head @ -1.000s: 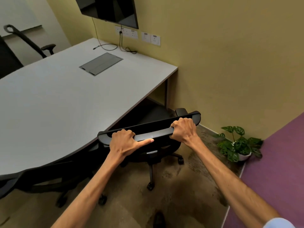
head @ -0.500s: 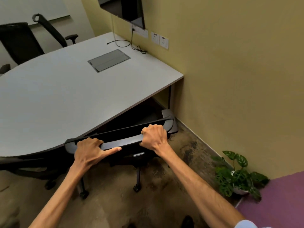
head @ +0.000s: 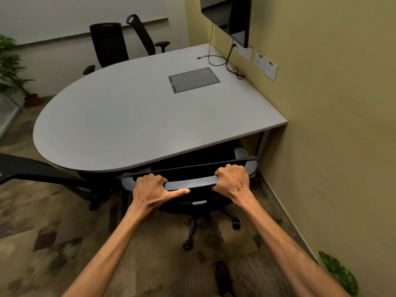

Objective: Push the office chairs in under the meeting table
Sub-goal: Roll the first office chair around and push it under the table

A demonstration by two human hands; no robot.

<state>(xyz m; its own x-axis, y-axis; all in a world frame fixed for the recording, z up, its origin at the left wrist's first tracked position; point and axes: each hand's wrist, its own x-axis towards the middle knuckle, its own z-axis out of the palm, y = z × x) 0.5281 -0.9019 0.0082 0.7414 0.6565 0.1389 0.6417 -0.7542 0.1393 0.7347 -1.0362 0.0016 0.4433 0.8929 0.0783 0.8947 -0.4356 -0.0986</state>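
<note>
A black office chair [head: 192, 184] stands at the near edge of the grey meeting table [head: 128, 121], its seat hidden beneath the tabletop. My left hand [head: 152, 189] grips the top rail of its backrest, thumb stretched along the rail. My right hand [head: 232, 181] grips the same rail further right. A second black chair [head: 42, 172] leans at the table's left curve, its back outside the edge. Two more black chairs [head: 109, 43] stand at the far side of the table.
A yellow wall [head: 332, 125] runs close on the right, with sockets [head: 265, 64], a cable and a mounted screen [head: 231, 16]. A potted plant [head: 340, 273] sits low at the wall, another plant [head: 10, 65] at far left. The patterned carpet [head: 53, 243] lies underfoot.
The chair has rolled forward with both hands still gripping its backrest, its seat now deeper under the tabletop. My view has swung left and up, revealing the far chairs.
</note>
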